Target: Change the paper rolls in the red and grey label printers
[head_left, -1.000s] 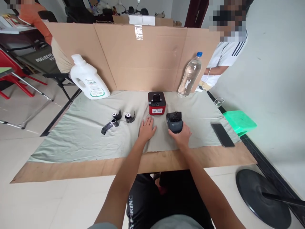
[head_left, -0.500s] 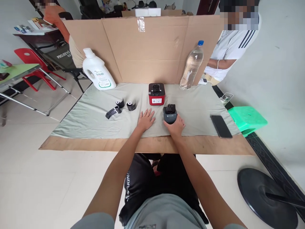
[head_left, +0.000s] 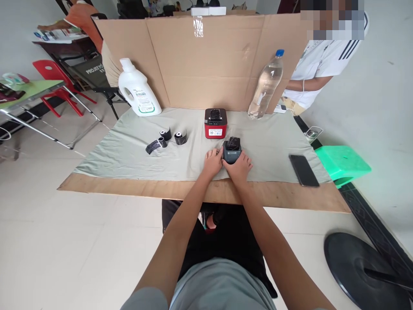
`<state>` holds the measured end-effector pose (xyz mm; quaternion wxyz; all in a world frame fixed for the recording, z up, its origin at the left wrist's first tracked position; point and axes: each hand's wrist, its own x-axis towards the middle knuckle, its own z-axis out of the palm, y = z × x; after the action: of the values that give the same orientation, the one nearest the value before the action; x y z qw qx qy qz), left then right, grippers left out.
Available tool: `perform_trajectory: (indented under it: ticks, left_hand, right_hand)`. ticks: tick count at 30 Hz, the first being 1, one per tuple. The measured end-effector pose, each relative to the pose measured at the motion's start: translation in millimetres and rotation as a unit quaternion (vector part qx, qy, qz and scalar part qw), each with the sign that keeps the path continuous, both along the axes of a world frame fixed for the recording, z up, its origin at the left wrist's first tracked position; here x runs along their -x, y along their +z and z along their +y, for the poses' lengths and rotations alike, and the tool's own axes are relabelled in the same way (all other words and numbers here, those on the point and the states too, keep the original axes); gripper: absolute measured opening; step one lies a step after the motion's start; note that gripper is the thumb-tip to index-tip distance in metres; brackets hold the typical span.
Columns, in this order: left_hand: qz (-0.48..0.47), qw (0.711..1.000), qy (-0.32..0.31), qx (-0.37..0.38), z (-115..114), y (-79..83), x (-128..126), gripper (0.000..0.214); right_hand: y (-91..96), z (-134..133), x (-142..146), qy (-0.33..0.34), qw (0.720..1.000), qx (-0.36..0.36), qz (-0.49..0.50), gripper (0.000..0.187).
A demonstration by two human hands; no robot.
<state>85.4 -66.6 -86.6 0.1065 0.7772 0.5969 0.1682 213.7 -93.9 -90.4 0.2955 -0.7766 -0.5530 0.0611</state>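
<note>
A small dark grey printer (head_left: 231, 156) with a strip of black paper out of its top stands on the grey cloth, close in front of me. My right hand (head_left: 239, 168) grips its front and right side, thumb at the front left corner. Against its left side rests my left hand (head_left: 213, 163), fingers bent and touching the case. Just behind stands a red and black printer (head_left: 216, 125), also with black paper at its top. Several rolls of black paper (head_left: 180, 137) lie to the left, one partly unrolled.
A cardboard screen (head_left: 206, 64) closes off the back. Before it stand a white jug (head_left: 138, 90) and a clear bottle (head_left: 266, 88). A phone (head_left: 303, 170) lies at right, near a green stool (head_left: 343, 163). One person (head_left: 325, 73) is behind at right, another (head_left: 84, 21) far left.
My left hand has left its flat, spread pose on the cloth and moved right to the dark grey printer's left side. My right hand keeps its hold. The camera view has shifted slightly.
</note>
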Motion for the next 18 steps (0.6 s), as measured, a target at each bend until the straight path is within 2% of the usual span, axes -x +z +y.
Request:
perform_trajectory:
  ticks: [3,8,18]
  left_hand:
    - [0.007,1.0,0.012,0.009,-3.8,-6.1,-1.4,0.063]
    - [0.039,0.999,0.022,0.011,1.3,-6.5,0.6,0.06]
    - [0.09,0.996,-0.002,-0.024,4.9,-6.8,1.3,0.057]
  right_hand:
    - [0.3,1.4,0.1,0.002,1.0,0.006,0.0,0.106]
    - [0.9,2.9,0.0,0.006,1.0,0.007,0.002,0.103]
    - [3.5,2.3,0.3,0.009,1.0,0.014,0.005,0.104]
